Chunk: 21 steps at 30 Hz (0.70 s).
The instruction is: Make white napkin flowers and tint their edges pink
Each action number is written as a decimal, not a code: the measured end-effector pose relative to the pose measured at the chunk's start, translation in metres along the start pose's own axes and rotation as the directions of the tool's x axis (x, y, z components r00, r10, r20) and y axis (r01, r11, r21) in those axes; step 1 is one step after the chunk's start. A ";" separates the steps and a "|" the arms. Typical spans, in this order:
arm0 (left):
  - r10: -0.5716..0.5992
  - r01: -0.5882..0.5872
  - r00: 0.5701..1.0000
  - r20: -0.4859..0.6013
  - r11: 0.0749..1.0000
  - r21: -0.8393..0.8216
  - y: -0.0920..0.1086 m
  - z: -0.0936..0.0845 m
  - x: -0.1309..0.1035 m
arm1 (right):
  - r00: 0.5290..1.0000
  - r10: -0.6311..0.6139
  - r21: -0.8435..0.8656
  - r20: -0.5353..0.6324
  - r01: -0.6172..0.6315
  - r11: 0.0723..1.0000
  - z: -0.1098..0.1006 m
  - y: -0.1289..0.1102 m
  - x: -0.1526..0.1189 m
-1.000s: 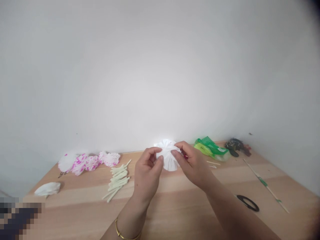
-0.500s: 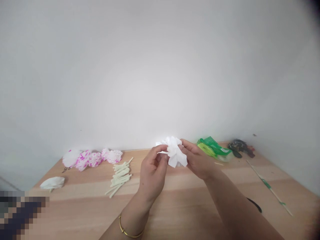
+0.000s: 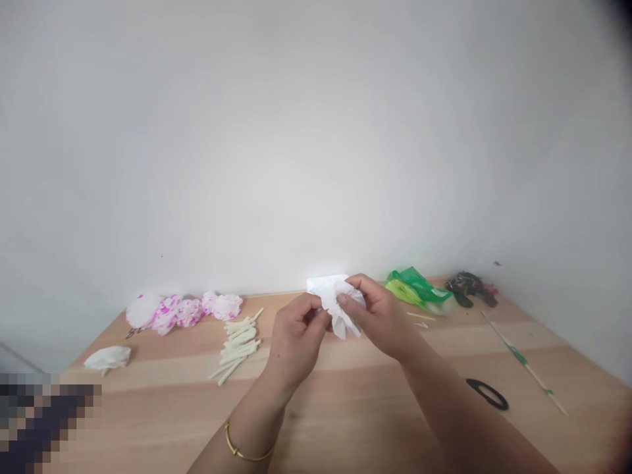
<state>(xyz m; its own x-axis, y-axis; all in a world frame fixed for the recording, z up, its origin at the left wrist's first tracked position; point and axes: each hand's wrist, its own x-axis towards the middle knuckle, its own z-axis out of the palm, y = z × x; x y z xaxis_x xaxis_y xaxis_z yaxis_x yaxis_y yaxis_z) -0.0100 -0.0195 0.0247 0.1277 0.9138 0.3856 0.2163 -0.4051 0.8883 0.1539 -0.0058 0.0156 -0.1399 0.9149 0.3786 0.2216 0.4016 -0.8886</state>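
Note:
A white paper flower [image 3: 344, 324] with ruffled petals is held above the wooden table. My right hand [image 3: 382, 319] grips its right side, with thumb on the petals. At its left edge my left hand [image 3: 299, 339] is closed in a pinch, thumb and forefinger at the gathered base of the flower; the exact spot they pinch is partly hidden. A flat white piece [image 3: 323, 284] shows just behind the flower, near the wall. A gold bracelet [image 3: 234, 451] circles my left wrist.
Pink-and-white paper flowers [image 3: 187, 313] stand back left, with a white one [image 3: 107, 357] in front. Pale sticks [image 3: 240, 345] lie in a pile. To the right are a green plastic bag [image 3: 417, 289], a dark heap [image 3: 467, 288], a thin stick [image 3: 523, 362] with green bands and a black ring [image 3: 488, 394].
The flower has turned and its petals are gathered closer together in my right hand. My right forearm has shifted, so more of the black ring shows. The view has moved slightly.

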 end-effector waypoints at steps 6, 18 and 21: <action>-0.235 0.193 0.972 -0.021 0.843 -0.502 -0.020 -0.003 -0.011 | 0.989 -0.011 0.174 -0.150 0.037 0.984 -0.004 -0.005 -0.006; -0.256 0.322 0.941 0.223 0.470 -0.822 -0.024 0.014 -0.024 | 0.952 -0.304 -0.155 0.033 0.305 0.940 0.007 -0.017 -0.031; -0.248 0.327 0.941 0.231 0.478 -0.815 -0.026 0.016 -0.023 | 0.936 -0.346 -0.210 0.066 0.352 0.912 0.007 -0.020 -0.030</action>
<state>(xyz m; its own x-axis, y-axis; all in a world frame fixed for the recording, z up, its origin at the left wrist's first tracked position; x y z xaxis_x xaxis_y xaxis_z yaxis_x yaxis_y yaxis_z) -0.0030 -0.0306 -0.0113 0.2904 0.9532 0.0844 -0.6436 0.1294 0.7543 0.1473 -0.0418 0.0200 -0.2711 0.7148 0.6446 0.3555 0.6967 -0.6231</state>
